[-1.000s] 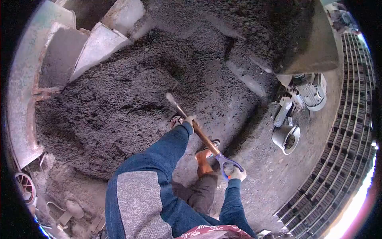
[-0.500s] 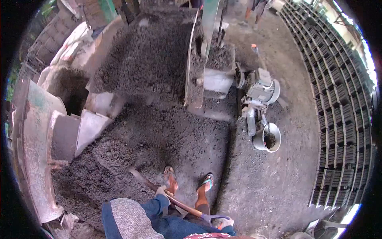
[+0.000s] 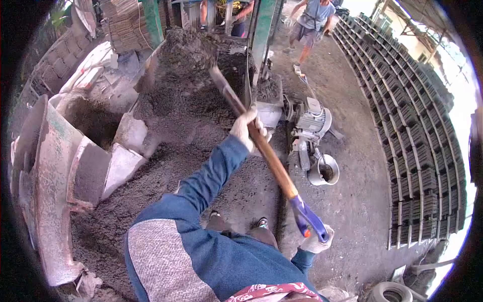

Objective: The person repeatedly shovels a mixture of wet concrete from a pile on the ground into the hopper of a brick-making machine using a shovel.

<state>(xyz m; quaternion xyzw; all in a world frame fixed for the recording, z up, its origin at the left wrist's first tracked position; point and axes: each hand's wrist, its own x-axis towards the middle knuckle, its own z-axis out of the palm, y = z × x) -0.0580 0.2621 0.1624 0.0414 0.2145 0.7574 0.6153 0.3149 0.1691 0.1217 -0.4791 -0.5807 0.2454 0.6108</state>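
Note:
A long shovel (image 3: 274,163) with a wooden shaft and a purple D-shaped handle slants across the middle of the view. My left hand (image 3: 247,128), in a pale glove, is closed round the shaft near its metal end. Lower right, my right hand (image 3: 318,240), gloved too, is wrapped round the purple handle. The shovel's far end reaches over the dark heap (image 3: 176,108), and dark loose material (image 3: 188,48) lies at its blade, whose outline is blurred.
Rusty metal chute (image 3: 60,186) at left. A motor (image 3: 313,121) and a white bucket (image 3: 324,170) stand right of the heap. Long racks of dark blocks (image 3: 412,151) line the right. One person (image 3: 313,22) is at the top; others show partly behind the green posts. Tires (image 3: 391,293) lie lower right.
Both hands and the shovel have risen and swung forward from low beside my feet, with the blade end now at the top of the heap. The person at the top shows more fully.

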